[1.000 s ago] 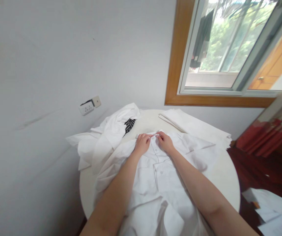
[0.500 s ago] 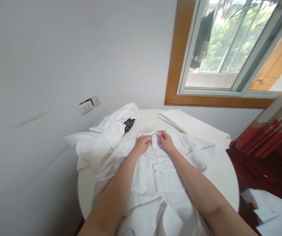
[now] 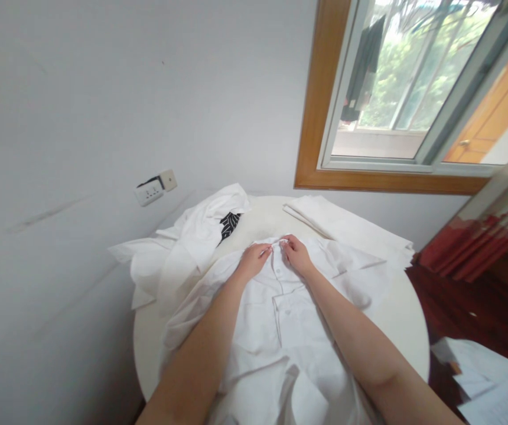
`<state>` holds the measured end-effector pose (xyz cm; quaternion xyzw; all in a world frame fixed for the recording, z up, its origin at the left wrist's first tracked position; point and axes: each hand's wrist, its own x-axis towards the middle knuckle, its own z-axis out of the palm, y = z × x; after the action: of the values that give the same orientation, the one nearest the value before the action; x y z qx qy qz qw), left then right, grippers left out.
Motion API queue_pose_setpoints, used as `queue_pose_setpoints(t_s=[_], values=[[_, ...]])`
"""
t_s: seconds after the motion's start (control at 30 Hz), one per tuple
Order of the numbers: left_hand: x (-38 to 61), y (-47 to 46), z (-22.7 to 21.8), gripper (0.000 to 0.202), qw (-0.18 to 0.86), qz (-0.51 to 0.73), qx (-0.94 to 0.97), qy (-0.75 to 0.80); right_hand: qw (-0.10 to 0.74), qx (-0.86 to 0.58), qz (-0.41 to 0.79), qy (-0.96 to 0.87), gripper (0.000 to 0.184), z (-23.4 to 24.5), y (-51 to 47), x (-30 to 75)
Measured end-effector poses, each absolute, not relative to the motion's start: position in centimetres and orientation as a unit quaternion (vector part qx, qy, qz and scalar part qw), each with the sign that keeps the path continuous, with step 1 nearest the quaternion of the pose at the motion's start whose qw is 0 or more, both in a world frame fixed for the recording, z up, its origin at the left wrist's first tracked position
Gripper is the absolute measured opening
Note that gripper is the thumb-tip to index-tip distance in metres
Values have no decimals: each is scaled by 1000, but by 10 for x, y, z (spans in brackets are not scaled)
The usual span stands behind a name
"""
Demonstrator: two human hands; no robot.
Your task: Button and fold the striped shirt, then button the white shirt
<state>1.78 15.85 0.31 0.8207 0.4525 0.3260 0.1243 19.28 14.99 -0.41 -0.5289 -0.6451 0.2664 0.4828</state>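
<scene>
A white button-up shirt (image 3: 280, 330) lies spread front-up on a round white table (image 3: 407, 330). My left hand (image 3: 254, 260) rests on the shirt just left of the collar, its fingers pinched on the collar edge. My right hand (image 3: 295, 254) is closed on the other side of the collar, fingertips pinching the fabric near the top button. The two hands almost touch at the neck opening. Buttons run down the placket between my forearms.
A heap of white clothes with a black patterned piece (image 3: 229, 224) lies at the table's back left. A folded white stack (image 3: 347, 227) sits at the back right. Behind are a wall socket (image 3: 150, 190) and a wood-framed window (image 3: 311, 118). White papers (image 3: 488, 378) lie on the dark floor, right.
Both hands stay at the collar, with the fingertips shifting slightly closer. The view has drifted a little, so everything sits slightly further left.
</scene>
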Motion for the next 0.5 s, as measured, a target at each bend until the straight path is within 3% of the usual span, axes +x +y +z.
queue_pose_setpoints(t_s=[0.5], values=[[19, 154, 7, 24, 158, 336, 794, 481, 470, -529, 282, -647, 33, -4, 148, 192]])
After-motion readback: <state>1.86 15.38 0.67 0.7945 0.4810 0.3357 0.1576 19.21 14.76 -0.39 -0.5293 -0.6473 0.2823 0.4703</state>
